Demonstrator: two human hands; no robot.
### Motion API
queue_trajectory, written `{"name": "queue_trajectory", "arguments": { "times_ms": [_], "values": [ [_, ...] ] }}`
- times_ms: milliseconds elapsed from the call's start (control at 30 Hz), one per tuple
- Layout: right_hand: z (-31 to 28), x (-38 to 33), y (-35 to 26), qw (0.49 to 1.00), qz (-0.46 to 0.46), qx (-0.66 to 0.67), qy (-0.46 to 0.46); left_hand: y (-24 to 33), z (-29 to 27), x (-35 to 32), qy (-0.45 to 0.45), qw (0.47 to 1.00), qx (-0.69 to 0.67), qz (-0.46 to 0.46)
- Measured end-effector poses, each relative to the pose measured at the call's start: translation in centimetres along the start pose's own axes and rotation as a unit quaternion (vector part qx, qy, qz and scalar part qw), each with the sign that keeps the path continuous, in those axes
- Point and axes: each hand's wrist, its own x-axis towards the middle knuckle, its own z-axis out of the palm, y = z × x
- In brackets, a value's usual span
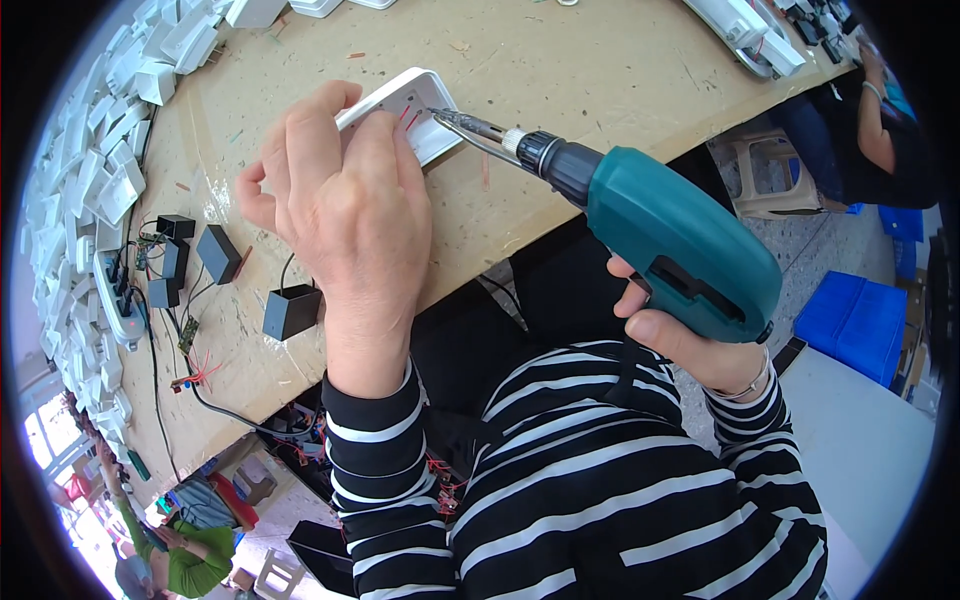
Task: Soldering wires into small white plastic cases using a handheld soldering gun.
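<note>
My left hand (345, 205) grips a small white plastic housing (436, 92) on the table, fingers bent over its near side and reaching into it. Thin red wires show inside the housing beside my fingertips. In my right hand (690, 345) is a teal soldering gun (685, 235), held by its grip from below. Its slim metal tip and a thin guide tube reach into the open housing, close to the wires. Whether the tip touches anything there I cannot tell. My left palm and fingers hide the housing's left part.
White plastic housings (100, 190) are heaped along the left edge. Nearby lie a power strip (120, 300), small black boxes (292, 312) and cables. A blue crate (850, 325) and a stool (765, 175) stand right. Other people sit at far right and lower left.
</note>
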Motion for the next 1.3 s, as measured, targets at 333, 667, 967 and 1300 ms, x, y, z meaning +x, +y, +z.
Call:
{"name": "queue_trajectory", "arguments": {
  "times_ms": [333, 667, 967, 1300],
  "values": [
    [0.4, 0.4, 0.2, 1.000, 0.003, 0.031, 0.001, 0.1, 0.5, -0.1, -0.022, 0.999, 0.018, -0.016],
    [-0.4, 0.9, 0.4, 0.998, -0.009, -0.030, -0.059, 0.2, 0.7, -0.2, -0.010, 0.999, 0.016, -0.026],
    [-0.3, 1.2, 0.3, 0.997, 0.002, -0.038, -0.060, 0.3, 0.8, -0.2, -0.005, 1.000, 0.017, -0.026],
    [-0.3, 1.7, 0.3, 0.996, -0.025, -0.050, -0.069, 0.3, 0.9, -0.2, -0.015, 0.999, 0.005, -0.036]
  ]
}}
